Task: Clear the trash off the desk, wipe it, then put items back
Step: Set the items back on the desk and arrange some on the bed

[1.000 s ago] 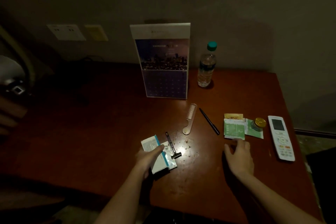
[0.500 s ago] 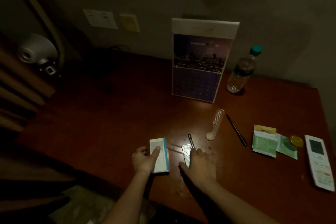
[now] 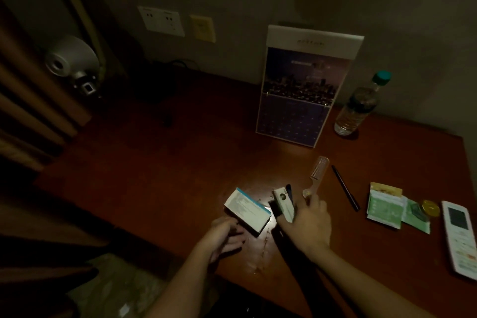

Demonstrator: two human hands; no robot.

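In front of the calendar [image 3: 307,85], on our side of it, our right hand [image 3: 309,224] pinches the white razor wrapper [image 3: 283,202], thumb and fingers closed on it. Our left hand [image 3: 224,237] lies with fingers loosely apart just beside the teal-edged box [image 3: 246,212]; we cannot tell whether they touch it. We should grip both pieces firmly, then lift without nudging the comb [image 3: 318,173].

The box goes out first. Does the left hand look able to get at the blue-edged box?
Probably yes: the left hand lies open right beside the blue-edged box on the desk, nothing between them, and the right hand, pinching a small white packet, is clear of it.
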